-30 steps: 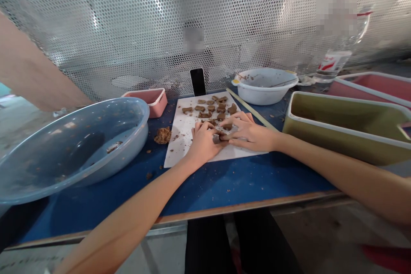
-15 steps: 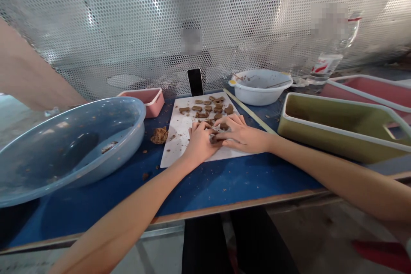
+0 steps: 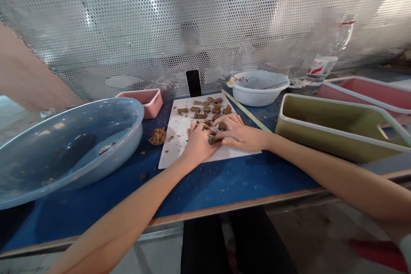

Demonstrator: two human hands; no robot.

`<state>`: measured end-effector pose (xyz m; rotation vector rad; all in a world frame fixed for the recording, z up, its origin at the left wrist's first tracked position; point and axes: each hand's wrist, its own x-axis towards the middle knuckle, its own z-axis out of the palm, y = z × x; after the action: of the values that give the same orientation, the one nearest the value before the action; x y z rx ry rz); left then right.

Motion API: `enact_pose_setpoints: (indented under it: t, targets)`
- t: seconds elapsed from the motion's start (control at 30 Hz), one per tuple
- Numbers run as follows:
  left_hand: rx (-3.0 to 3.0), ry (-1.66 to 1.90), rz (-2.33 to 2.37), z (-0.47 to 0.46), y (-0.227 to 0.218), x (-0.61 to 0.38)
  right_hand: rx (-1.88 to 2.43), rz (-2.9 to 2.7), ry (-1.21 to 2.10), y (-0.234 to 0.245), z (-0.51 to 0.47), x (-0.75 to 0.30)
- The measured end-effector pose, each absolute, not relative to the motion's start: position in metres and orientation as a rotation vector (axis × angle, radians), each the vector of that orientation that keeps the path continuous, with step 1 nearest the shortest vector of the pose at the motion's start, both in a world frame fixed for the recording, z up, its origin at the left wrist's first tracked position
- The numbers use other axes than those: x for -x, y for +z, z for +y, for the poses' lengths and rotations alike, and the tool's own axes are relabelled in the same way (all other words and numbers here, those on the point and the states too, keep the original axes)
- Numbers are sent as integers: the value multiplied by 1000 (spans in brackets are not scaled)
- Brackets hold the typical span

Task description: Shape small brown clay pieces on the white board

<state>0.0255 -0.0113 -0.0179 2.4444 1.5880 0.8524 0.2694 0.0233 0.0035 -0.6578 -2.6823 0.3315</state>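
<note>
At the front of the board I have a small dark-brown, clay-like piece (image 3: 212,139) between the two bare hands, mostly hidden by fingers. The left hand (image 3: 199,142) closes thumb and curled fingers about it; the right hand (image 3: 237,134) reaches its fingertips to it, fingers partly spread, and I can't tell whether those pinch or only press.

Under them I see a flat white rectangular board (image 3: 177,130), speckled with crumbs. Behind the fingers sit stubby, matte brown molded pieces (image 3: 201,116) in loose rows, and left of the board, a rough, crumbly brown clump (image 3: 157,136) on the blue tabletop (image 3: 205,190).

Both hands lie low, palms down, knuckles arched; my left forearm slants in from the lower left, my right from the lower right.

Farther out I have a translucent blue plastic basin (image 3: 126,147) at left, an olive-green rectangular bin (image 3: 321,132) with a white rim at right, and a round white plastic bowl (image 3: 257,96) behind.
</note>
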Motion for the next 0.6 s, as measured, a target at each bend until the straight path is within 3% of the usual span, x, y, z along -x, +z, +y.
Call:
enact_pose_setpoints:
  t: [0.6]
  targets:
    - [-2431,848,1591,-12,-17,-24,697,-2690,388,9,18,-265]
